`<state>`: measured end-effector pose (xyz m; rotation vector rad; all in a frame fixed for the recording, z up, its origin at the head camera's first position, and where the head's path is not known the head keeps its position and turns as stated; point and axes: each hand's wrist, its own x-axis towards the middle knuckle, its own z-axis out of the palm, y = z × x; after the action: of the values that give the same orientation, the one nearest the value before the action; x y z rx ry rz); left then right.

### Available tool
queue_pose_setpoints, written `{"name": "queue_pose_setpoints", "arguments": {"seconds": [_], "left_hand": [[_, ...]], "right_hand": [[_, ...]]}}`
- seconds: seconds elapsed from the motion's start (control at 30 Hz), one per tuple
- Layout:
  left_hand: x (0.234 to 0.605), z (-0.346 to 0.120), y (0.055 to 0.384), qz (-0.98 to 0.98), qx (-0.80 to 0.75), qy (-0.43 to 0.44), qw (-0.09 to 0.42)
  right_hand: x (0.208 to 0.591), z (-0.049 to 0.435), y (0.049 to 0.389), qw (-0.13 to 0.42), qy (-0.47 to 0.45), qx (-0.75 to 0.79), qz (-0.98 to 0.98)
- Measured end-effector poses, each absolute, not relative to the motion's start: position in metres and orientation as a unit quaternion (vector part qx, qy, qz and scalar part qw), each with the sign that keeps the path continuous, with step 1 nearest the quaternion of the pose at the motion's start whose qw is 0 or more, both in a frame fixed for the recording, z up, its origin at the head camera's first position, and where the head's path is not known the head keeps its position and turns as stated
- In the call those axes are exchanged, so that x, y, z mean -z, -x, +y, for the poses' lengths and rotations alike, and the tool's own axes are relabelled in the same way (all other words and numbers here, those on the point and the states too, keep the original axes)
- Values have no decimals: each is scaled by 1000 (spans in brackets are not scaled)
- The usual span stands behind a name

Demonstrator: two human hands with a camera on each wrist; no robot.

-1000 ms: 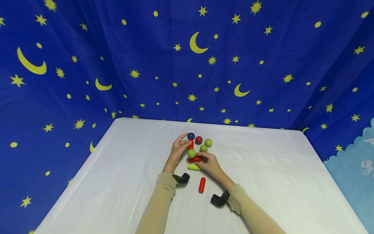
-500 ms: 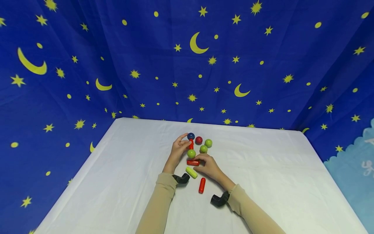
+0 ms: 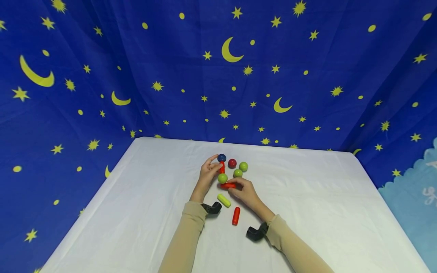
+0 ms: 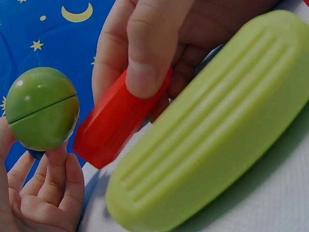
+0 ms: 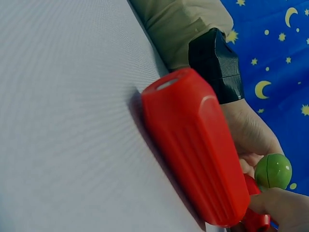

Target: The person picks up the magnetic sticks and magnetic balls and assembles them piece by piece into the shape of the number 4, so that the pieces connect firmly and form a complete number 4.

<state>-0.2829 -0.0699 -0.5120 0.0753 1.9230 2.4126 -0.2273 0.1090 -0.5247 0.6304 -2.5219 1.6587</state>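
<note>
My left hand (image 3: 206,176) pinches a red stick (image 3: 222,167) with a blue ball (image 3: 221,157) at its far end and a lime-green ball (image 3: 222,178) at its near end. A second red stick (image 3: 227,185) lies crosswise just below that green ball, pinched between the thumb and fingers of my right hand (image 3: 248,193). The left wrist view has this red stick (image 4: 120,121) beside the green ball (image 4: 42,108); whether they touch I cannot tell. The left hand's stick is hidden there.
A yellow-green stick (image 3: 224,200) and a loose red stick (image 3: 236,216) lie on the white cloth nearer the body. Beyond my right hand sit a dark red ball (image 3: 232,163) and two green balls, one nearer (image 3: 238,173) and one farther (image 3: 243,166). A starry blue curtain (image 3: 191,76) stands behind.
The yellow-green stick has turned diagonal and slid nearer, away from my right fingers. My right hand's red stick dipped nearer, then returned toward the green ball. The left hand's joined pieces shifted slightly left.
</note>
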Motion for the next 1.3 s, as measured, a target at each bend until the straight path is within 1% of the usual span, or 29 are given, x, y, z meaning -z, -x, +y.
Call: {"name": "queue_pose_setpoints", "arguments": {"seconds": [0.07, 0.23, 0.3, 0.47, 0.87, 1.03, 1.3], "left_hand": [[505, -71, 278, 624, -780, -26, 28], [508, -69, 280, 630, -776, -17, 7], [515, -68, 284, 630, -776, -13, -3], [516, -68, 285, 630, -776, -15, -11], [512, -69, 282, 628, -778, -12, -2], [512, -68, 283, 626, -779, -2, 1], [515, -67, 285, 624, -781, -10, -3]], "right_hand": [[515, 108, 223, 29, -193, -543, -817], [491, 105, 211, 36, -171, -560, -810], [491, 106, 211, 42, -169, -570, -803], [492, 106, 211, 59, -164, -591, -787], [490, 107, 212, 77, -125, -625, -767], [492, 108, 213, 93, -128, -629, -761], [494, 108, 213, 94, -135, -641, -750]]}}
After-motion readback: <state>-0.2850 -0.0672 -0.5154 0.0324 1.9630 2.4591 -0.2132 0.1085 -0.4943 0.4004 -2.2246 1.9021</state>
